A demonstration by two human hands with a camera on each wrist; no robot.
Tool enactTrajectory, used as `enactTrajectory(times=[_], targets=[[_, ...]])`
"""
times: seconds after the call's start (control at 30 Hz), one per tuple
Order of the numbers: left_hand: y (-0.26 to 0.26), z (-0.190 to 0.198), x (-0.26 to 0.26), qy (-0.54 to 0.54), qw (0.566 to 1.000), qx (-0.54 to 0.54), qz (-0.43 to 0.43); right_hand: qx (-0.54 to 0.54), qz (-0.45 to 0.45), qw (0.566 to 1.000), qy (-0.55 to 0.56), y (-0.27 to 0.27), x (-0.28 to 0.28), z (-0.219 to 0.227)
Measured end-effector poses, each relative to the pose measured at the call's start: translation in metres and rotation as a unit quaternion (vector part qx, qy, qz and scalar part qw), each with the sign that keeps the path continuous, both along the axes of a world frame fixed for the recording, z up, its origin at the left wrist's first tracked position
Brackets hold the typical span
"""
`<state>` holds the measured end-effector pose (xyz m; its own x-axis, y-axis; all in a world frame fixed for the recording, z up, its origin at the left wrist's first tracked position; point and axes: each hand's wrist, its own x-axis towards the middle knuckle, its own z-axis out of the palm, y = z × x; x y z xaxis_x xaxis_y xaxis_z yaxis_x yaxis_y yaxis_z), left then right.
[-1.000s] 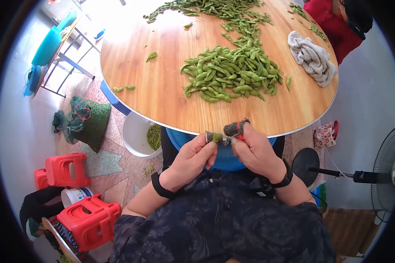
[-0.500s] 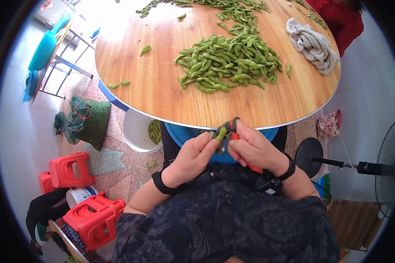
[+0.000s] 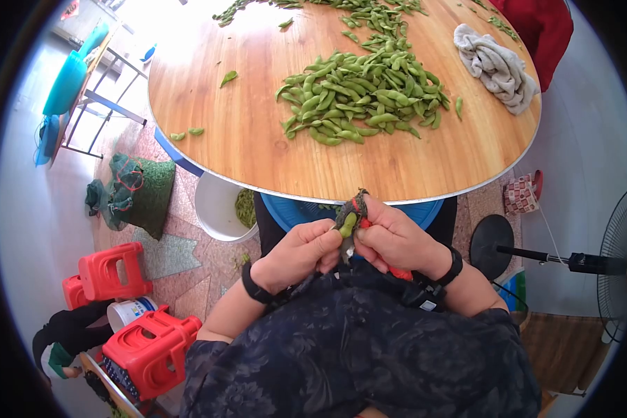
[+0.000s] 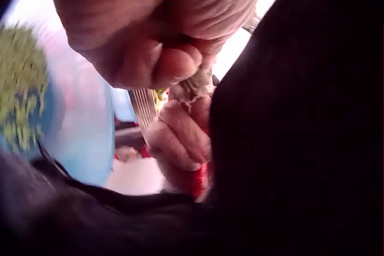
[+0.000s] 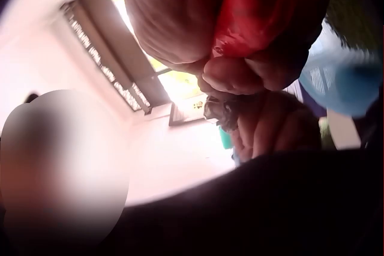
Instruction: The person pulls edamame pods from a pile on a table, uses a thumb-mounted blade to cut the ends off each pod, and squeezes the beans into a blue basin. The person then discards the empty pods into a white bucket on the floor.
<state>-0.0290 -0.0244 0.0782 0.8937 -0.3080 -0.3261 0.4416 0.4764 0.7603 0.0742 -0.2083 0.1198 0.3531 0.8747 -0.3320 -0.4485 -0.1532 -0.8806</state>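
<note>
A plump green soybean pod [image 3: 347, 225] is between the two hands, in front of the near table edge. My left hand [image 3: 303, 247] pinches it with thumb and fingers. Curled beside it, my right hand [image 3: 400, 240] grips a red-handled tool [image 3: 399, 273]; its working end is hidden among the fingers. The red handle [image 5: 246, 19] lies across the palm in the right wrist view. A dark wrap with a red band [image 3: 357, 202] covers a right fingertip, close against the pod. Below the hands is a blue basin [image 3: 421, 211], with green pods in it [image 4: 24, 82] in the left wrist view.
A heap of pods [image 3: 369, 97] lies on the round wooden table [image 3: 237, 153], with a grey cloth [image 3: 494, 66] at right. A white bucket [image 3: 212, 216] stands below left. Red stools [image 3: 146, 348], a green mesh sack [image 3: 146, 195] and a fan [image 3: 616, 265] stand around.
Both hands have drawn closer together, and the pod now sits against the wrapped finger. The red handle has come into view below the right hand. The head view has shifted slightly.
</note>
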Motion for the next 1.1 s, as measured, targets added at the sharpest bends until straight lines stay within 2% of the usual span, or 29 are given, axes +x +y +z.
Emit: enactTrajectory(times=[0.03, 0.07, 0.13, 0.17, 0.2, 0.23, 0.27, 0.3, 0.33, 0.4, 0.43, 0.47, 0.5, 0.53, 0.57, 0.6, 0.63, 0.67, 0.7, 0.73, 0.77, 0.8, 0.87, 0.9, 0.93, 1.0, 1.07, 1.1], targets=[[-0.003, 0.000, -0.002, 0.057, 0.989, -0.133, 0.011, 0.013, 0.005, 0.998, 0.055, 0.002, 0.001, 0.001], [-0.003, 0.001, -0.002, 0.057, 0.990, -0.131, 0.011, 0.014, 0.004, 0.998, 0.055, 0.003, 0.001, 0.001], [-0.003, 0.004, 0.000, 0.030, 0.994, -0.101, 0.010, 0.021, -0.018, 0.984, 0.174, 0.004, 0.002, 0.002], [-0.001, 0.007, 0.003, 0.018, 0.999, 0.047, 0.020, 0.021, -0.020, 0.984, 0.174, 0.005, 0.001, -0.002], [0.001, 0.008, 0.005, 0.019, 0.999, 0.047, 0.019, 0.011, -0.045, 0.992, 0.118, 0.007, -0.001, -0.008], [0.002, 0.009, 0.007, -0.206, 0.909, 0.360, 0.049, 0.003, -0.072, 0.996, 0.060, 0.009, -0.002, -0.012], [0.004, 0.011, 0.010, -0.399, 0.675, 0.616, 0.072, 0.004, -0.073, 0.996, 0.060, 0.010, -0.005, -0.012], [0.003, 0.017, 0.014, -0.413, 0.642, 0.639, 0.093, 0.005, -0.078, 0.996, 0.047, 0.011, -0.007, -0.010], [0.004, 0.016, 0.014, -0.414, 0.639, 0.641, 0.093, 0.008, -0.082, 0.996, 0.035, 0.013, -0.008, -0.009], [0.006, 0.012, 0.012, -0.406, 0.691, 0.590, 0.097, 0.021, -0.085, 0.995, 0.055, 0.015, -0.010, -0.009], [0.002, 0.009, 0.011, -0.378, 0.745, 0.537, 0.112, 0.029, -0.087, 0.993, 0.075, 0.016, -0.012, -0.009], [0.000, 0.009, 0.007, -0.376, 0.746, 0.539, 0.110, 0.030, -0.087, 0.993, 0.078, 0.016, -0.013, -0.010], [-0.002, 0.013, 0.003, -0.222, 0.889, 0.382, 0.120, 0.032, -0.080, 0.991, 0.102, 0.016, -0.014, -0.011], [-0.003, 0.015, 0.000, -0.054, 0.971, 0.198, 0.123, 0.033, -0.073, 0.989, 0.125, 0.016, -0.013, -0.011], [0.000, 0.009, -0.003, -0.062, 0.979, 0.165, 0.106, 0.033, -0.073, 0.989, 0.125, 0.015, -0.012, -0.012], [0.000, 0.006, -0.004, -0.061, 0.979, 0.165, 0.107, -0.014, -0.057, 0.996, 0.060, 0.015, -0.011, -0.012], [0.000, 0.005, -0.005, -0.098, 0.957, 0.252, 0.109, -0.061, -0.040, 0.997, -0.005, 0.014, -0.010, -0.013], [0.000, 0.004, -0.005, -0.134, 0.925, 0.338, 0.110, -0.061, -0.038, 0.997, -0.005, 0.012, -0.011, -0.017], [-0.001, 0.005, -0.005, -0.133, 0.925, 0.338, 0.112, -0.054, -0.092, 0.968, -0.228, 0.014, -0.012, -0.019], [-0.002, 0.008, -0.003, -0.154, 0.907, 0.375, 0.118, -0.043, -0.143, 0.886, -0.439, 0.016, -0.012, -0.018], [-0.003, 0.009, -0.003, -0.175, 0.887, 0.410, 0.122, -0.058, -0.137, 0.898, -0.414, 0.013, -0.015, -0.012], [-0.002, 0.006, -0.003, -0.175, 0.887, 0.410, 0.122, -0.058, -0.137, 0.898, -0.414, 0.013, -0.014, -0.010], [0.002, -0.002, -0.004, -0.151, 0.903, 0.394, 0.073, -0.064, -0.043, 0.891, -0.447, 0.011, -0.011, -0.009], [0.002, 0.000, -0.004, -0.151, 0.904, 0.394, 0.071, -0.058, -0.047, 0.883, -0.462, 0.012, -0.009, -0.012], [0.002, 0.005, -0.003, -0.137, 0.924, 0.354, 0.050, -0.059, -0.048, 0.884, -0.462, 0.011, -0.007, -0.012], [0.003, 0.005, -0.003, -0.122, 0.941, 0.314, 0.028, -0.085, 0.003, 0.890, -0.447, 0.011, -0.005, -0.009], [0.004, 0.000, -0.002, -0.218, 0.901, 0.375, -0.004, -0.078, 0.011, 0.884, -0.460, 0.012, -0.005, -0.016], [0.003, 0.000, -0.002, -0.220, 0.901, 0.374, -0.006, -0.070, 0.020, 0.877, -0.475, 0.012, -0.005, -0.019]])
